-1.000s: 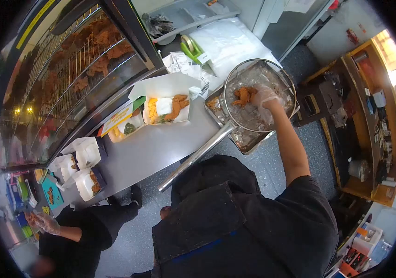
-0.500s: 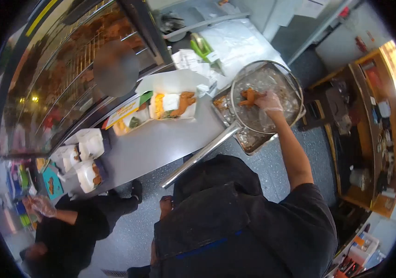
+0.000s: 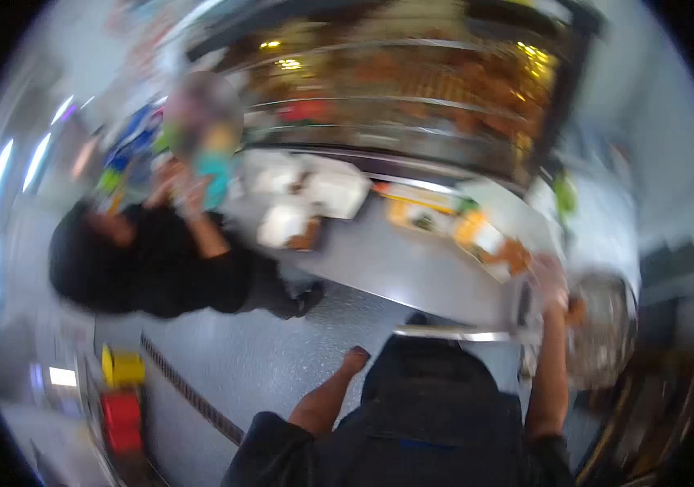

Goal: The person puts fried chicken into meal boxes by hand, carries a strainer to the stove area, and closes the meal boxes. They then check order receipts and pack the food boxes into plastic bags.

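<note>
Right hand [image 3: 548, 280], gloved, has left the strainer's bowl and come across to the right edge of the open box [image 3: 521, 217]; the view has swung left with it. Too blurred to tell whether its fingers are open or gripping anything. Left hand [image 3: 355, 359], bare, hangs low over the floor, apparently curled; nothing seen in it, grip uncertain. In the open box: a fried piece [image 3: 516, 256] at the right, white filling [image 3: 489, 238] beside it. Attention seems shifted to this box. Just right, another fried piece [image 3: 577, 312] lies by the metal tray [image 3: 609, 329]; the strainer's handle [image 3: 452, 333] juts left past the desk's [image 3: 379, 260] near edge. Farther left, white boxes [image 3: 339, 191], then a co-worker's hands [image 3: 192, 195]; far side, the display cabinet [image 3: 576, 77].
</note>
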### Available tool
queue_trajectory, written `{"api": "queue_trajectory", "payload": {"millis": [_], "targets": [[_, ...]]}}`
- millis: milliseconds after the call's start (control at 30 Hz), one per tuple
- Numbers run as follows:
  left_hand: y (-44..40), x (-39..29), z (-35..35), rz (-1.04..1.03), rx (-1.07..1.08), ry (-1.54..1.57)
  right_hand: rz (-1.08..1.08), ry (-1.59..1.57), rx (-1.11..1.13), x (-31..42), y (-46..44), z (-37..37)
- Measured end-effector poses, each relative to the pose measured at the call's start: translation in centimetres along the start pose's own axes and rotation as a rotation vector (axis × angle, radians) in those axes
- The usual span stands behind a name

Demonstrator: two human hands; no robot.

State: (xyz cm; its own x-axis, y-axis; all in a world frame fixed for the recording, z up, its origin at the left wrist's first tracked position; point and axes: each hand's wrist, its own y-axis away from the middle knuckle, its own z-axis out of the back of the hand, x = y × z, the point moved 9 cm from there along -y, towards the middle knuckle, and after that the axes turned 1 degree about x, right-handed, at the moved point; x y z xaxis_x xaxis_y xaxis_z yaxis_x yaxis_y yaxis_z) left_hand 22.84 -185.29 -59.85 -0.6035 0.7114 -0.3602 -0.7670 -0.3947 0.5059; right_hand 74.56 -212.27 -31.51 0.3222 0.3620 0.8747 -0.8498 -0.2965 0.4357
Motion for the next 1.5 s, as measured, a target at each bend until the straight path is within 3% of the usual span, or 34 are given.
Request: {"api": "queue_trajectory", "payload": {"millis": [33, 67, 100, 167, 233, 267, 333, 367, 467, 567, 633, 667, 733, 767, 800, 867, 900, 967, 1000, 1067, 1167, 1267, 1300, 1367, 1500], "targets": [[0.7, -1.4, 2.1, -0.003, -0.147, 0.028, 0.249, 0.166, -0.027, -0.1, -2.1, -0.1], [1.6, -0.4, 3.3, 0.309, -0.181, 0.346, 0.339, 0.459, -0.098, 1.8, -2.0, -0.3], [3.4, -0.5, 4.5, 0.578, -0.188, 0.677, 0.511, 0.470, -0.079, 0.1, -3.6, 0.2], [4.7, -0.8, 5.8, 0.544, -0.271, 0.679, 0.707, 0.478, -0.029, 1.9, -4.8, -1.6], [6.9, 1.4, 3.0, 0.630, -0.360, 0.787, 0.501, 0.160, 0.039, 4.1, -1.3, -1.7], [7.9, 3.3, 1.2, 0.641, -0.368, 0.795, 0.505, 0.163, 0.053, 4.5, -1.1, -2.2], [7.5, 2.9, -4.0, 0.092, -0.059, -0.236, 0.514, -0.017, 0.033, 4.9, -0.9, -1.9], [9.4, 5.4, -5.6, 0.295, 0.003, 0.071, 0.515, -0.008, 0.029, 6.1, 0.5, -2.3], [14.3, 8.4, -9.5, 0.511, 0.188, 0.454, 0.382, -0.178, 0.098, 9.8, 5.4, -7.3], [15.5, 10.0, -6.9, 0.507, 0.350, 0.182, 0.373, -0.239, 0.388, 13.2, 11.5, -16.7], [11.8, 16.8, -12.7, 0.492, 0.288, 0.365, 0.319, -0.122, 0.568, 14.5, 14.4, -23.8], [12.9, 15.8, -3.3, 0.556, 0.028, 0.270, 0.314, -0.021, 0.673, 13.7, 14.5, -27.5], [11.4, 22.4, -1.9, 0.600, -0.286, 0.594, 0.352, 0.230, 0.729, 11.8, 14.7, -34.3], [11.1, 23.4, 0.6, 0.555, -0.163, 0.653, 0.408, 0.319, 0.711, 11.9, 15.1, -37.1], [10.3, 27.2, 0.7, 0.561, -0.288, 0.511, 0.464, 0.421, 0.699, 12.0, 15.3, -39.6], [9.9, 30.1, 2.6, 0.569, -0.154, 1.103, 0.478, 0.577, 0.615, 9.5, 12.5, -43.0], [11.7, 30.8, 4.7, 0.699, -0.282, 1.337, 0.459, 0.588, 0.586, 7.9, 10.9, -43.8], [13.0, 33.9, 6.3, 0.834, -0.236, 1.269, 0.543, 0.628, 0.595, 6.4, 9.2, -45.6], [12.9, 37.2, 3.8, 0.819, -0.148, 1.209, 0.536, 0.629, 0.578, 7.4, 9.6, -46.0], [12.2, 40.0, 2.8, 0.798, -0.058, 1.141, 0.038, 0.312, 0.752, 7.8, 11.5, -47.6], [13.5, 39.6, 2.8, 0.843, 0.040, 1.056, 0.023, 0.219, 0.783, 9.0, 12.9, -48.3], [12.1, 38.1, 2.6, 0.803, 0.034, 1.453, -0.058, 0.162, 0.693, 7.9, 11.7, -48.2], [11.8, 36.9, 3.2, 0.811, 0.034, 1.446, -0.065, 0.155, 0.695, 7.6, 11.8, -48.1], [10.1, 31.9, 10.5, 0.574, -0.122, 0.920, 0.219, 0.403, 0.630, 9.0, 12.0, -47.2], [5.5, 31.0, 10.7, 0.513, -0.080, 0.755, 0.115, 0.342, 0.586, 9.1, 12.8, -46.4]]}}
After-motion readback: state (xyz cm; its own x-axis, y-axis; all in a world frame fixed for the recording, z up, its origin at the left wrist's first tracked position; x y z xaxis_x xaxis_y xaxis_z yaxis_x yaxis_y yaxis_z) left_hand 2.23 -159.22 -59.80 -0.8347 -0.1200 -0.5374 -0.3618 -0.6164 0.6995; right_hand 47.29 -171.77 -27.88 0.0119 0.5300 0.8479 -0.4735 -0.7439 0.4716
